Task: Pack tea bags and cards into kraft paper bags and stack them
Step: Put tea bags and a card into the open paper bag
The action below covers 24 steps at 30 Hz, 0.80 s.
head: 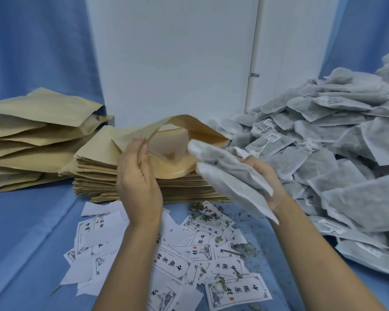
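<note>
While the left hand [139, 182] pinches the rim of the open tan kraft paper bag [202, 129], the right hand [267, 180], fingers [249, 160] clamped on a bundle of grey mesh tea bags [229, 176], holds it at the bag's mouth; filling is the step in hand; next, the bundle likely needs sliding squarely inside.

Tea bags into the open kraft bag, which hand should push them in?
Right. The right hand grips the tea bags beside the mouth of the kraft bag; the left hand pinches its edge, holding it open.
</note>
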{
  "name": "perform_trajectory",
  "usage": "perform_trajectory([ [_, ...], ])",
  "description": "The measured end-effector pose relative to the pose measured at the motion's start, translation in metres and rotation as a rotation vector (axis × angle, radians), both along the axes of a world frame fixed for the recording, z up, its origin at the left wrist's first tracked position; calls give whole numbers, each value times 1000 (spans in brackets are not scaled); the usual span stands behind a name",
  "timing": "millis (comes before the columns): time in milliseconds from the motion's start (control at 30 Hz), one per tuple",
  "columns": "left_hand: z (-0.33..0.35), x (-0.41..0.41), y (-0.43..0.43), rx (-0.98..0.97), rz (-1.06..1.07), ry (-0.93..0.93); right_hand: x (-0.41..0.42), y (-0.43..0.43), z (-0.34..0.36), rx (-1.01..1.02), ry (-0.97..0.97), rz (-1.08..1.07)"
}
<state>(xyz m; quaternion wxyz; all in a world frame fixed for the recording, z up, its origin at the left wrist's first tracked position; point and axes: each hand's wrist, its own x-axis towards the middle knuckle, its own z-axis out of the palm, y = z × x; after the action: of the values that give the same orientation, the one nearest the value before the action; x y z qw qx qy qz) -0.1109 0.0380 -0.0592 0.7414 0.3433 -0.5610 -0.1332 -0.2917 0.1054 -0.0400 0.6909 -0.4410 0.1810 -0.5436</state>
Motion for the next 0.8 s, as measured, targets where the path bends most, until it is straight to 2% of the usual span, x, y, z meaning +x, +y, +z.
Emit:
perform_trajectory([
  [67, -3, -3, 0, -32, -10, -89, 4, -1, 4, -15, -15, -39],
  [233, -8, -10, 2, -48, -16, -240, 15, -9, 16, 59, 353, -425],
  [300, -10, -14, 4, -57, -13, -255, 25, -16, 19, 122, 385, -589],
  [400, -11, -18, 5, -57, -26, -241, 44, -34, 25, 244, 352, -654],
  [467, -11, -19, 5, -46, -34, -216, 55, -47, 32, 305, 423, -689],
  [567, -10, -18, 4, -3, -40, -180, 67, -63, 36, 313, 729, -756],
  [667, -10, -19, 4, 9, -43, -169, 72, -63, 34, 121, 1343, -934],
  [733, -10, -21, 5, 13, -47, -170, 75, -58, 32, -8, 1491, -1072],
  [800, -10, -21, 5, 29, -56, -175, 77, -54, 30, -91, 1525, -1168],
])
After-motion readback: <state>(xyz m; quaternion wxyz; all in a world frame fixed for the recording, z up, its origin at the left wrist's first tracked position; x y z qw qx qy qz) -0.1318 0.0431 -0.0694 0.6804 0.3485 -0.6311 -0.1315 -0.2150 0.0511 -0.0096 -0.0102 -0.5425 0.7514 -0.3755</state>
